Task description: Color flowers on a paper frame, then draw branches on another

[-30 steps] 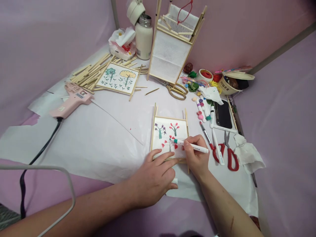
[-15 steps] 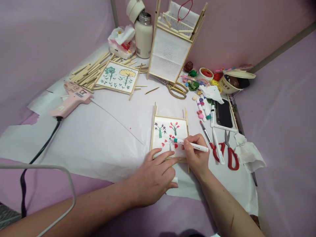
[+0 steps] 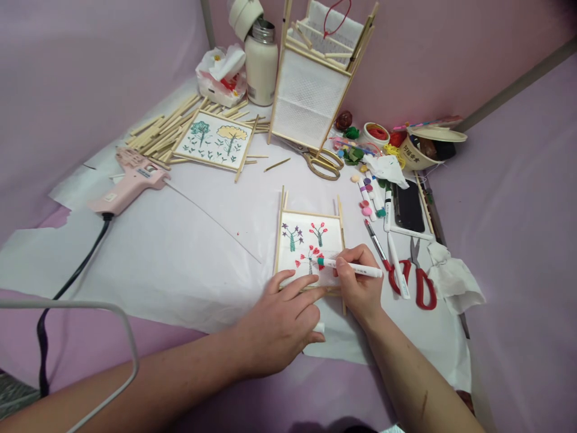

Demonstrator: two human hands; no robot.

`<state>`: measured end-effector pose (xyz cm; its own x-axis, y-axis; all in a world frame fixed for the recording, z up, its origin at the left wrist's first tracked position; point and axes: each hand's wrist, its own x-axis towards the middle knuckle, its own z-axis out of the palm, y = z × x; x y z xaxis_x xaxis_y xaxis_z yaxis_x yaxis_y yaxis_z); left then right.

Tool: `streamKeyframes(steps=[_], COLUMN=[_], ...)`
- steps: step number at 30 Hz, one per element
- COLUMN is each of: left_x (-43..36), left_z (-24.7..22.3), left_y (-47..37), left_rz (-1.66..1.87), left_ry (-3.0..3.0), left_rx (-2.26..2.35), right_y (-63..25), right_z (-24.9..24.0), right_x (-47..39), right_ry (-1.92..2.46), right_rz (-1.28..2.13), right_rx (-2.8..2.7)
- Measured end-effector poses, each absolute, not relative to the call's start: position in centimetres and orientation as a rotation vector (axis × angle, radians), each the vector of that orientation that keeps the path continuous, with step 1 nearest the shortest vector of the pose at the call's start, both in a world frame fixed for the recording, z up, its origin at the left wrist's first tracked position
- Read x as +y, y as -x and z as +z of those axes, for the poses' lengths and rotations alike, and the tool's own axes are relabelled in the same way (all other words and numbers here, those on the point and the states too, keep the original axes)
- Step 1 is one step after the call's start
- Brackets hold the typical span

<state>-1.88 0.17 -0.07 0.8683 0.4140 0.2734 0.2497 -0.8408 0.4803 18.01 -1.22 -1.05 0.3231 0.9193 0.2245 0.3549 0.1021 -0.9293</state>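
Note:
My right hand (image 3: 360,281) grips a white marker (image 3: 356,267) with a green band near its tip. The tip meets the lowest flower drawing on a white panel (image 3: 331,231) framed with thin wooden sticks. Purple star-shaped flowers and two plants with red blooms are drawn on this panel, with green or grey stems. My left hand (image 3: 288,322) lies with fingers spread over the panel's lower edge. Under its palm and thumb, a short white cylinder (image 3: 319,328) partly shows; its kind is hidden.
A pink glue gun (image 3: 137,183) lies at left beside wooden sticks (image 3: 162,129) and another drawn panel (image 3: 214,140). Behind stand a wooden-framed lantern (image 3: 311,99) and a bottle (image 3: 261,69). Gold-handled scissors (image 3: 327,165), red-handled scissors (image 3: 424,285) and a phone (image 3: 409,207) lie rightward.
The marker tip has shifted slightly down and to the right on the lowest flower drawing, my right hand moving with it. My left hand stays in place on the panel.

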Motion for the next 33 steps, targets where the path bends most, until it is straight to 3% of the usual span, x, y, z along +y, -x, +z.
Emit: streamKeyframes(steps=[33], left_x=[0.10], left_z=[-0.16], left_y=[1.85], left_rz=[0.516], left_ry=[-2.590], left_rx=[0.494], right_y=[-17.97], right_z=[-0.78], right_x=[-1.21], right_ry=[1.440], right_rz=[0.630], right_rx=[-1.201])
